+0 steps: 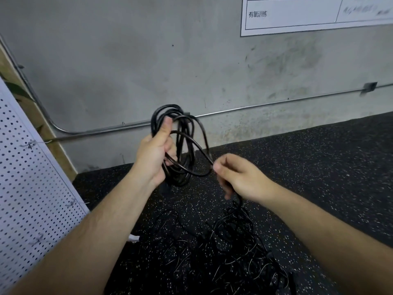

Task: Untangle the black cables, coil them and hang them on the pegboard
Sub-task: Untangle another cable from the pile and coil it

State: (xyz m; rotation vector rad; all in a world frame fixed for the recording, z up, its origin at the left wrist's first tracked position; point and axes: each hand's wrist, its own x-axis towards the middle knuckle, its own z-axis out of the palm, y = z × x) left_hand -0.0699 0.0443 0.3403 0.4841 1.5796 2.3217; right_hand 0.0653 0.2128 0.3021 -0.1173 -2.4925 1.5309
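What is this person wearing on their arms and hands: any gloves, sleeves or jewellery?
Nothing shows on them. The left hand and right hand are bare, without gloves, and no ring is visible on the fingers that show. The left forearm and right forearm are uncovered down to the picture's edge: no sleeve, watch, bracelet or marking appears.

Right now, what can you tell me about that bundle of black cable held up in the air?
The coil is glossy black cable, rubbery-looking, wound into several loose, uneven loops held roughly upright in the air. The left hand grips one side, thumb up along the loops. One strand runs out to the right hand, which pinches it, then drops to the tangled pile on the floor.
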